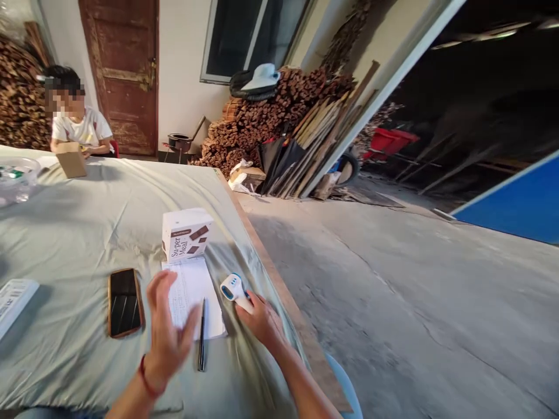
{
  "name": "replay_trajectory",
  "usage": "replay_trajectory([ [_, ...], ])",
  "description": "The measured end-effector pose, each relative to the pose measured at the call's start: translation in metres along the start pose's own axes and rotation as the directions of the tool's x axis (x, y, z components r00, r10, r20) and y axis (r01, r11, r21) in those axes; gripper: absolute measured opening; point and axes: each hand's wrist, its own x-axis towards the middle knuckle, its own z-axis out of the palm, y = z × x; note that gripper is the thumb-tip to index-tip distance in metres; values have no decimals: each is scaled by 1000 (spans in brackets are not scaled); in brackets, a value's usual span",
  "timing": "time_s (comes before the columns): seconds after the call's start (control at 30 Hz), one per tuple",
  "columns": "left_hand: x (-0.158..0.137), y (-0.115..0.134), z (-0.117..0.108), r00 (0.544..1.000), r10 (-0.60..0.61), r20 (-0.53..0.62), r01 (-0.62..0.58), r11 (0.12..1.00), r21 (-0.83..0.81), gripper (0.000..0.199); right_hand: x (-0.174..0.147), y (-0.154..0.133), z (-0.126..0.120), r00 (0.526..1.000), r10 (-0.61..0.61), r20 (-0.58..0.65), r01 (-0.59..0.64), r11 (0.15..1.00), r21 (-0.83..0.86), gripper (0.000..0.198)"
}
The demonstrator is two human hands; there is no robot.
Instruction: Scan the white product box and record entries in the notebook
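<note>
If the thermometer (234,287) slips: loosened right fingers (254,299) could let it fall past the table's right edge (311,349), just beside the right hand (264,326).
Pen (201,343) and paper (213,314): a careless sweep of the left hand (166,340) could roll the pen off the paper.
Right fingers: closed around the thermometer handle; the head projects beyond them toward the paper; contact with the table cannot be determined.
Left fingers (161,291): half open, near the paper's left side, holding nothing visible.

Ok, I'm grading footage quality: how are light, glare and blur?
All in the head view: pale streaks reflect in the phone; the left hand seems soft; large lettering on the box is legible, handwriting in the notebook isn't; the interior at far right sinks into darkness.
</note>
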Motion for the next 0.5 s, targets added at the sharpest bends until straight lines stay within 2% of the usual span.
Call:
replay_trajectory([
  [0.03, 6, -12, 5, 992, -130, -1, 129, 989, -76, 38, -2, 4, 4, 999, 8, -39, -5, 998, 64, 54],
  [0.07, 13, -25, 10, 963, -271, 11, 269, 951, -153, 38, -5, 9, 7, 996, 21, -84, -10, 991, 130, 58],
  [0.13, 26, -55, 21, 865, -500, 34, 493, 838, -232, 48, -11, 15, 12, 984, 52, -173, -6, 965, 261, 67],
  [0.2, 38, -79, 31, 844, -537, -8, 526, 829, -193, 47, -18, 17, 11, 972, 83, -219, 7, 924, 383, 73],
  [0.27, 47, -96, 40, 838, -542, -60, 530, 836, -146, 49, -24, 16, 6, 970, 137, -200, -27, 879, 475, 76],
  [0.33, 52, -105, 49, 846, -530, -64, 524, 847, -96, 88, -28, 17, 0, 964, 218, -154, -110, 851, 514, 77],
  [0.4, 54, -112, 56, 845, -508, 168, 513, 858, 13, 120, -29, 21, -5, 948, 286, -141, -175, 837, 519, 73],
  [0.43, 54, -115, 59, 829, -479, 288, 484, 873, 60, 125, -29, 25, -8, 944, 296, -149, -179, 835, 520, 68],
  [0.5, 54, -121, 64, 825, -451, 340, 452, 888, 82, 119, -27, 33, -11, 957, 260, -132, -153, 834, 531, 55],
])
